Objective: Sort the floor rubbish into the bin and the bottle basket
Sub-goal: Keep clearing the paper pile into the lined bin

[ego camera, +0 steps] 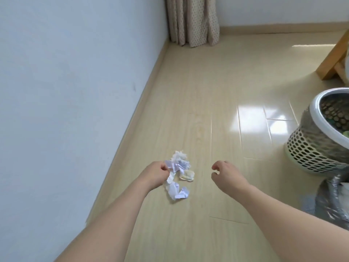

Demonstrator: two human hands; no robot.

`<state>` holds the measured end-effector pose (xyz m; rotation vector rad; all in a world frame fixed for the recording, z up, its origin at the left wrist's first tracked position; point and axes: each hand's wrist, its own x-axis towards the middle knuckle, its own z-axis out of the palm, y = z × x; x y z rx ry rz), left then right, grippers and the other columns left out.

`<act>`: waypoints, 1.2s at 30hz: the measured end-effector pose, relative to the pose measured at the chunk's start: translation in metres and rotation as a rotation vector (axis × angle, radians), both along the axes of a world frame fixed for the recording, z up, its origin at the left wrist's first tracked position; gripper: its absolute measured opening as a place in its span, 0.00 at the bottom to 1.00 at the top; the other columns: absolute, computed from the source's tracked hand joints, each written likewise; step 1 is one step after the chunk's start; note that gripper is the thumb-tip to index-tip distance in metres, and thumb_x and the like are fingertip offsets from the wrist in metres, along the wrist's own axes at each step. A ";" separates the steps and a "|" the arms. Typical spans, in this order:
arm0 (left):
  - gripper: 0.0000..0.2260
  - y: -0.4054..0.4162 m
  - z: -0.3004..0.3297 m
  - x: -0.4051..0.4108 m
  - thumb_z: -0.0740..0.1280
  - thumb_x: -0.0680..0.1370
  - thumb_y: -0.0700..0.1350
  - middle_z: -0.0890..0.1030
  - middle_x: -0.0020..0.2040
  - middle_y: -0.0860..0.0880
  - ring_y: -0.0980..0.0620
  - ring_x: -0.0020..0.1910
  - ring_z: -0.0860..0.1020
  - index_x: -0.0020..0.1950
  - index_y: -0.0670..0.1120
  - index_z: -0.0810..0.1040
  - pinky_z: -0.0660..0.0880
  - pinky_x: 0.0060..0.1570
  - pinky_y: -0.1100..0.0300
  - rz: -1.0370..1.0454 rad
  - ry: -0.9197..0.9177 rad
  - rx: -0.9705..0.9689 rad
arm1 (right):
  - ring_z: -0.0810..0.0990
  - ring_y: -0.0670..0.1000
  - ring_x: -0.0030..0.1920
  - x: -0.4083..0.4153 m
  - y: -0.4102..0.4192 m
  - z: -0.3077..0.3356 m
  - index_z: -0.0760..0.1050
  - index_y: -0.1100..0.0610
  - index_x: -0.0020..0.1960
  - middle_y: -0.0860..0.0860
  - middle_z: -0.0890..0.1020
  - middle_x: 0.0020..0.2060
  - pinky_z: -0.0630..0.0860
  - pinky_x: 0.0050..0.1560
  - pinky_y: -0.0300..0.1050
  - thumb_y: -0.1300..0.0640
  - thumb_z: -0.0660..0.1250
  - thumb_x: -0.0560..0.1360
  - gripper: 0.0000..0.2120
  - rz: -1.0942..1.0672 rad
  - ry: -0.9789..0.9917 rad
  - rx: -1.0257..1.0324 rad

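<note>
A clump of crumpled white paper scraps [177,163] lies on the pale wood floor near the left wall. My left hand [156,172] grips this paper, and a strip of it trails down to more crumpled pieces [178,191]. A small clear wrapper [188,175] lies just right of the paper. My right hand [225,173] hovers to the right of the rubbish with its fingers loosely curled and nothing in it. A white perforated basket [311,146] stands at the right edge, with something green inside.
A grey plastic bag [332,195] shows at the lower right, below the basket. A wooden furniture leg [332,61] stands at the upper right. A dotted beige curtain [192,21] hangs in the far corner. The white wall [66,91] runs along the left.
</note>
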<state>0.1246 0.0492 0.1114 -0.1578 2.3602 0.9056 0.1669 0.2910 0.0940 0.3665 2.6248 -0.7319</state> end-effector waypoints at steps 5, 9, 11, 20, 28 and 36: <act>0.07 -0.042 -0.095 0.022 0.60 0.75 0.42 0.79 0.41 0.53 0.51 0.37 0.75 0.46 0.48 0.78 0.73 0.40 0.58 0.009 -0.095 -0.076 | 0.74 0.50 0.56 -0.015 -0.034 -0.064 0.71 0.53 0.65 0.49 0.74 0.59 0.72 0.55 0.43 0.55 0.59 0.77 0.17 0.081 -0.148 -0.006; 0.09 -0.039 -0.154 0.037 0.59 0.77 0.46 0.78 0.40 0.57 0.53 0.36 0.76 0.56 0.53 0.74 0.72 0.37 0.58 -0.056 -0.040 -0.138 | 0.75 0.50 0.56 -0.013 -0.048 -0.115 0.71 0.54 0.65 0.49 0.75 0.59 0.73 0.53 0.43 0.57 0.58 0.77 0.17 0.117 -0.231 -0.002; 0.10 -0.033 -0.172 0.044 0.61 0.78 0.50 0.78 0.40 0.57 0.54 0.39 0.77 0.59 0.54 0.70 0.74 0.38 0.57 -0.026 0.007 -0.144 | 0.75 0.51 0.56 -0.010 -0.052 -0.135 0.70 0.55 0.66 0.50 0.75 0.60 0.73 0.54 0.44 0.57 0.58 0.77 0.17 0.121 -0.248 0.002; 0.16 -0.025 -0.211 0.041 0.58 0.81 0.47 0.76 0.57 0.50 0.45 0.51 0.77 0.69 0.53 0.67 0.75 0.48 0.50 -0.129 0.137 -0.262 | 0.75 0.56 0.54 -0.004 -0.100 -0.188 0.67 0.55 0.64 0.52 0.72 0.57 0.75 0.52 0.50 0.55 0.61 0.78 0.15 0.201 -0.146 -0.075; 0.06 -0.024 -0.220 0.056 0.60 0.78 0.41 0.77 0.47 0.52 0.47 0.44 0.76 0.50 0.49 0.75 0.73 0.44 0.50 0.066 0.255 -0.164 | 0.74 0.53 0.43 -0.002 -0.094 -0.207 0.70 0.54 0.48 0.49 0.72 0.47 0.72 0.40 0.47 0.54 0.57 0.80 0.06 0.170 -0.143 -0.048; 0.08 -0.048 -0.188 0.054 0.59 0.74 0.44 0.70 0.30 0.52 0.49 0.29 0.65 0.36 0.48 0.63 0.61 0.30 0.58 0.309 -0.030 -0.197 | 0.69 0.49 0.31 0.012 -0.029 -0.155 0.66 0.55 0.41 0.48 0.72 0.34 0.63 0.30 0.42 0.53 0.58 0.78 0.09 0.108 -0.351 -0.105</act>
